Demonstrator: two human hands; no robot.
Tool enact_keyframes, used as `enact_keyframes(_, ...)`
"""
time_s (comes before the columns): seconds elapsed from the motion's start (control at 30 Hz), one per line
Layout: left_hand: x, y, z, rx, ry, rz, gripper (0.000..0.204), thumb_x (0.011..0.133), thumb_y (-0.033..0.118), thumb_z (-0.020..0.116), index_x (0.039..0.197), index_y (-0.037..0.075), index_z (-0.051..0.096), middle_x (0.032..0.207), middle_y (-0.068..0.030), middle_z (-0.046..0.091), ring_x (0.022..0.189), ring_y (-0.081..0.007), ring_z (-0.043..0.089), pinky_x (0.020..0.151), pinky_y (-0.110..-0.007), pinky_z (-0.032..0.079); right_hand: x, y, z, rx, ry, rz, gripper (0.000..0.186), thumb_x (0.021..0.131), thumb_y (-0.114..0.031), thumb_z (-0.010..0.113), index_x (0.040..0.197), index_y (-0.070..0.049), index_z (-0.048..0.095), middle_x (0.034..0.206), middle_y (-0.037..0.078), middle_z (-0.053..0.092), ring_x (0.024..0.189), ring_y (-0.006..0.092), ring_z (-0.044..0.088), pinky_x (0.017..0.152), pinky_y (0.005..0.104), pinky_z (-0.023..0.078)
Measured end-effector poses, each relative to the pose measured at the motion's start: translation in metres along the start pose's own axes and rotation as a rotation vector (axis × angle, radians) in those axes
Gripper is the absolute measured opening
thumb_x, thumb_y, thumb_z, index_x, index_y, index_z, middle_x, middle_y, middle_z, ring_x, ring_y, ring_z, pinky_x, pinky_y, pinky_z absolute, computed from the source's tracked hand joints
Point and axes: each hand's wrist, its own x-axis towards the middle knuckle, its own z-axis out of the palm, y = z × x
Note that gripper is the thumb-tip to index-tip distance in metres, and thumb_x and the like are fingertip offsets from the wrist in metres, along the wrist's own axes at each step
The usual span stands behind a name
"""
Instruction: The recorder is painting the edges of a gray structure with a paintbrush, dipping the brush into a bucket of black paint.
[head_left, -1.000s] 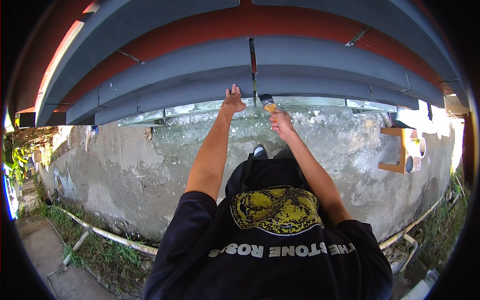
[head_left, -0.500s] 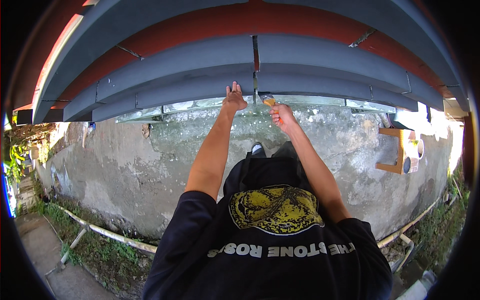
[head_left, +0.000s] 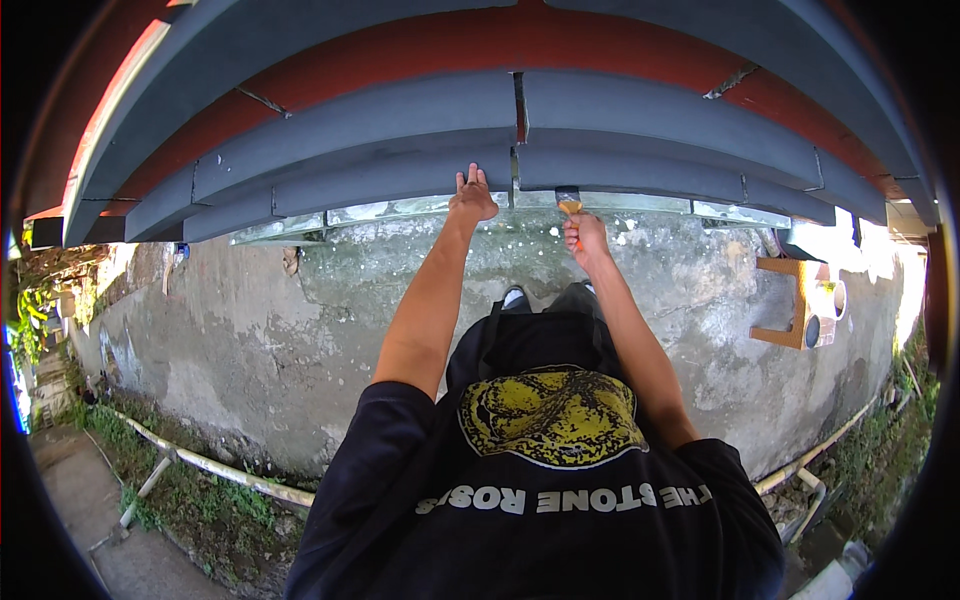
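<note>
Ahead of me runs a dark grey painted board (head_left: 660, 172), the lowest of several stacked bands. My left hand (head_left: 474, 196) rests against its lower part with the fingers stretched out, holding nothing, left of a narrow vertical gap (head_left: 515, 170). To the right of that gap, my right hand (head_left: 587, 235) is closed round the orange and yellow handle of a paintbrush (head_left: 570, 206). The brush points away from me, its dark bristles at the board's lower edge; whether they touch it I cannot tell.
Red strips (head_left: 400, 62) show between the grey bands. Below is a stained concrete floor (head_left: 330, 330) with white spots. A brown wooden stool-like frame (head_left: 798, 300) lies to the right beside a round container (head_left: 838, 298). Behind me runs a pale pipe rail (head_left: 230, 480) above plants.
My right hand has moved a little to the right with the paintbrush, away from the gap, and the brush now points straighter ahead. The left hand has stayed almost in place.
</note>
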Motion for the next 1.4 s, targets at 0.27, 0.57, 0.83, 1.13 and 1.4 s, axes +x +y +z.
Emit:
enact_keyframes(0.27, 0.024, -0.015, 0.019, 0.085, 0.05, 0.1, 0.074, 0.076, 0.024, 0.039, 0.135, -0.007, 0.007, 0.144, -0.0198, 0.002, 0.134, -0.031, 0.004, 0.109, -0.038, 0.007, 0.006, -0.008, -0.013, 0.11, 0.15, -0.093, 0.007, 0.082, -0.006, 0.044, 0.088, -0.005, 0.047, 0.063, 0.001, 0.043, 0.046, 0.0047, 0.034, 0.038, 0.0188, 0.027)
enact_keyframes(0.57, 0.029, -0.012, 0.024, 0.127, 0.026, 0.007, 0.074, 0.077, 0.022, 0.041, 0.139, 0.003, 0.004, 0.146, -0.0099, -0.004, 0.133, -0.0359, 0.004, 0.108, -0.036, 0.015, -0.013, 0.004, 0.024, -0.056, -0.177, 0.039, 0.013, 0.084, -0.007, 0.044, 0.097, -0.006, 0.046, 0.066, -0.001, 0.044, 0.046, 0.0019, 0.032, 0.038, 0.0156, 0.023)
enact_keyframes(0.83, 0.005, -0.001, 0.007, 0.06, 0.009, -0.007, 0.074, 0.078, 0.022, 0.041, 0.139, 0.004, 0.004, 0.146, -0.009, -0.004, 0.133, -0.0349, 0.003, 0.108, -0.037, 0.017, 0.006, -0.03, -0.026, 0.178, -0.113, 0.061, 0.007, 0.083, -0.005, 0.043, 0.088, -0.002, 0.048, 0.065, 0.001, 0.045, 0.047, 0.0035, 0.034, 0.039, 0.0173, 0.028)
enact_keyframes(1.13, 0.005, -0.004, 0.013, 0.045, 0.053, 0.031, 0.077, 0.077, 0.028, 0.044, 0.137, -0.001, 0.007, 0.145, -0.0173, -0.002, 0.133, -0.0371, 0.004, 0.109, -0.038, 0.011, -0.009, 0.005, 0.023, -0.082, -0.118, -0.024, 0.013, 0.083, -0.006, 0.045, 0.095, -0.002, 0.049, 0.066, 0.001, 0.045, 0.046, 0.0038, 0.035, 0.037, 0.0179, 0.026)
enact_keyframes(1.4, 0.004, -0.011, 0.011, 0.001, 0.028, 0.021, 0.076, 0.076, 0.025, 0.043, 0.138, 0.001, 0.006, 0.145, -0.0123, -0.003, 0.133, -0.0348, 0.004, 0.107, -0.038, 0.017, -0.007, -0.024, -0.007, 0.1, -0.015, -0.116, 0.016, 0.083, -0.007, 0.044, 0.097, -0.002, 0.049, 0.066, 0.001, 0.045, 0.046, 0.0025, 0.033, 0.038, 0.0171, 0.025)
